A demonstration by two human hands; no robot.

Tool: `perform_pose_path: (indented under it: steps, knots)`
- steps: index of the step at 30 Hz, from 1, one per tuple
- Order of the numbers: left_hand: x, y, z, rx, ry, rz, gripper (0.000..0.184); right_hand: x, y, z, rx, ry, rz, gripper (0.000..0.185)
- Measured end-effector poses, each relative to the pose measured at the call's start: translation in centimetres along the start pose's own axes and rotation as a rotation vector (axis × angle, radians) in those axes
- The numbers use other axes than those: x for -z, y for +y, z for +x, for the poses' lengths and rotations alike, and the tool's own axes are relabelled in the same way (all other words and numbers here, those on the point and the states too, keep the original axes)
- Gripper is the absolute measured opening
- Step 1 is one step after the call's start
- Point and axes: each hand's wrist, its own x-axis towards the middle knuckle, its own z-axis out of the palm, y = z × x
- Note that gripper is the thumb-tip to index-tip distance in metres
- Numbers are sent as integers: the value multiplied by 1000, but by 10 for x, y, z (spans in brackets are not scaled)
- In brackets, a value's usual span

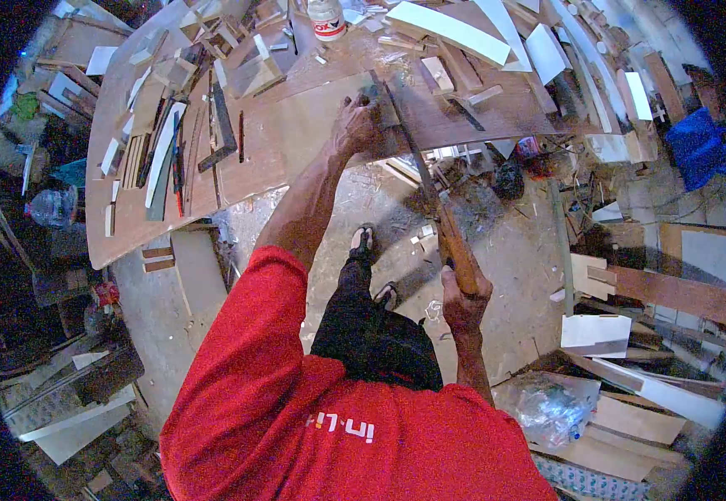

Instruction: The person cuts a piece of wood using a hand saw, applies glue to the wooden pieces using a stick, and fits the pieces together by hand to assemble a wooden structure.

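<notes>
While the right hand (465, 301) is wrapped firmly around the wooden handle (455, 242) of a saw (419, 159), the blade slants up and away from it across the near edge of the brown worktop (275, 171), its far end just beside the left hand (359, 125). That left hand rests on the worktop with its fingers curled in, though I cannot tell whether they close on anything. Beyond it stands a white bottle (327, 21), with a long white strip (450, 33) to its right and a dark angled piece (222, 138) lying off to the left.
</notes>
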Motion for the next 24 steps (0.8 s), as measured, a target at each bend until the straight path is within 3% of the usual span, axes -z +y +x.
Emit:
perform_pose_path:
  steps: [3,8,15,17,21,24]
  knots:
    - [6,2,-1,-19,42,0,32,1,-3,0,-11,-26,6,40]
    - [14,6,0,17,-69,16,34,2,-2,-1,21,0,9,41]
    - [5,3,1,5,14,-47,41,6,-1,-2,-71,-56,-14,40]
    - [13,5,2,-17,-112,12,43,3,11,-2,137,16,-56,38]
    - [4,-1,4,-45,-62,72,42,6,-2,-3,60,1,5,37]
    - [12,4,5,-30,-146,16,40,8,-6,-4,25,-38,-24,37]
